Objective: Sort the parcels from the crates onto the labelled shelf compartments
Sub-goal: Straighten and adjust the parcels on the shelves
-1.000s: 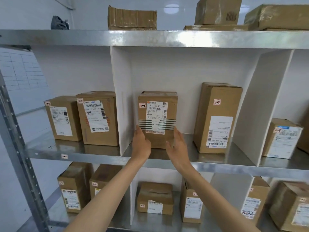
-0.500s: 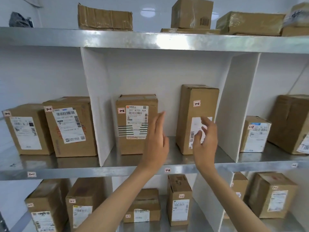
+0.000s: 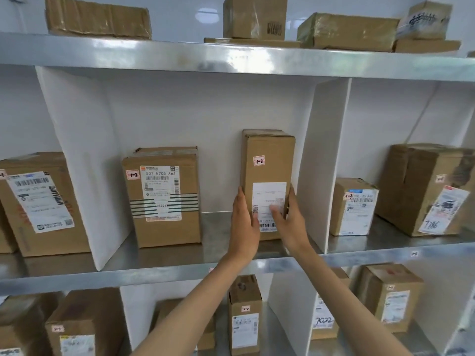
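A tall narrow cardboard parcel (image 3: 268,160) tagged 1-2 stands upright on the middle metal shelf (image 3: 164,272), close to the white divider (image 3: 321,160) on its right. My left hand (image 3: 243,227) presses flat on its left side. My right hand (image 3: 289,222) holds its right side, thumb across the white label. To the left in the same compartment stands a wider parcel (image 3: 164,196), also tagged 1-2, with nobody touching it.
Another white divider (image 3: 84,163) bounds the compartment on the left, with a labelled parcel (image 3: 41,201) beyond it. Two parcels (image 3: 353,206) (image 3: 426,188) fill the right compartment. More boxes sit on the top shelf (image 3: 231,57) and the lower shelf.
Both hands left the wider 1-2 parcel, swung right and closed around the tall narrow parcel. The view also shifted right.
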